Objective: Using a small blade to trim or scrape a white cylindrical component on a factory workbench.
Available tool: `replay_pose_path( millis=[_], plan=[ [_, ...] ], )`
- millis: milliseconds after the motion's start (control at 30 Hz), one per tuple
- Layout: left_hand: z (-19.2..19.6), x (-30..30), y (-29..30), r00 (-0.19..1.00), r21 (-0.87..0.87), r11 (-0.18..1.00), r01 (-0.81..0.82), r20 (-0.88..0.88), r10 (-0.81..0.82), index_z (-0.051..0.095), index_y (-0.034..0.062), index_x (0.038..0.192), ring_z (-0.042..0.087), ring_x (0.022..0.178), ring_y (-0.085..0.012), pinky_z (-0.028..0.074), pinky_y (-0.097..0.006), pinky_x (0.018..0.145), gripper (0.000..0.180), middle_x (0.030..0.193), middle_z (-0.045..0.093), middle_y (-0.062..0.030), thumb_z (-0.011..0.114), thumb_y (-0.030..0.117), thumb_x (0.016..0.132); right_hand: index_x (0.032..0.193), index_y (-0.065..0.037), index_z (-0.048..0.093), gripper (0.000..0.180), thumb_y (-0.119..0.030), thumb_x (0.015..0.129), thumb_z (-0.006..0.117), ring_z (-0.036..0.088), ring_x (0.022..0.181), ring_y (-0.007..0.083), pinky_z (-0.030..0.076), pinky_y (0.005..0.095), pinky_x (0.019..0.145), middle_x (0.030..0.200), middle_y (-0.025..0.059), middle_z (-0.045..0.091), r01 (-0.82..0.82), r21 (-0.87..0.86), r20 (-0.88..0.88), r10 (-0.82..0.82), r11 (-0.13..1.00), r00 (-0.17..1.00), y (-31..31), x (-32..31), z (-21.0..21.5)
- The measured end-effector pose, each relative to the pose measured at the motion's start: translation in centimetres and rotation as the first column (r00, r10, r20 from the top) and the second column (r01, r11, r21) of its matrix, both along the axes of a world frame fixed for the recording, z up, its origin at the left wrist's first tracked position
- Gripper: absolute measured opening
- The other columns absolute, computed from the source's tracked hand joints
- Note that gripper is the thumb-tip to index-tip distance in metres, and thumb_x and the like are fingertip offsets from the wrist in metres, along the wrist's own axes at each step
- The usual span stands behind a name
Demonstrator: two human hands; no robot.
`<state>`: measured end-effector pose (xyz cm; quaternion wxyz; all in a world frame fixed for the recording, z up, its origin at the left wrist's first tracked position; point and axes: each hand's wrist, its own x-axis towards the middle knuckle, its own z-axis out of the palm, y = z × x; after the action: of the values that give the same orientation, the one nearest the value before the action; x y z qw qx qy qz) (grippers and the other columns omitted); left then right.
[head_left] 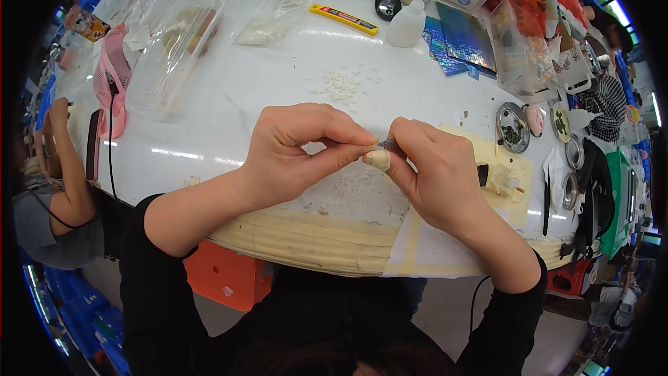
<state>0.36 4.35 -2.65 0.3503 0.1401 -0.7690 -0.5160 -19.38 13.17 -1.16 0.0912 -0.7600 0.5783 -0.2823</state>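
My left hand (296,150) is closed in a pinch over the table, thumb and forefinger together. What it pinches is too small to make out. Against its fingertips comes my right hand (440,175), closed on a small dark grey, blade-like piece (391,145) held between thumb and forefinger. Pale tape (378,160) wraps the right thumb. White crumbs (351,191) are scattered on the table under both hands, and a small heap of off-white bits (339,84) lies just beyond them.
Farther off lie a yellow cutter knife (344,19), a white squeeze bottle (407,26) and shiny blue sheets (465,40). Round metal dishes (513,127) stand at right. A clear plastic tray (174,59) and pink mesh item (113,80) are at left. Another person's arm (69,167) shows there.
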Motion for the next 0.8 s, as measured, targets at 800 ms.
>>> replay_pose_path(
  millis=[800],
  plan=[
    [0.1, 0.01, 0.22, 1.0, -0.044, 0.999, -0.009, 0.001, 0.009, 0.071, -0.0014, 0.096, 0.068, 0.081, -0.0163, 0.053, -0.026, 0.069, 0.017, 0.089, 0.072, -0.0116, 0.067, -0.01, 0.082, 0.081, -0.01, 0.054, 0.026, -0.028, 0.082, 0.073, 0.057, 0.055, 0.0227, 0.04, 0.0362, 0.044, 0.063, 0.0025, 0.054, -0.063, 0.011, -0.013, 0.063, 0.998, 0.998, 0.16, -0.25, 0.15]
  ],
)
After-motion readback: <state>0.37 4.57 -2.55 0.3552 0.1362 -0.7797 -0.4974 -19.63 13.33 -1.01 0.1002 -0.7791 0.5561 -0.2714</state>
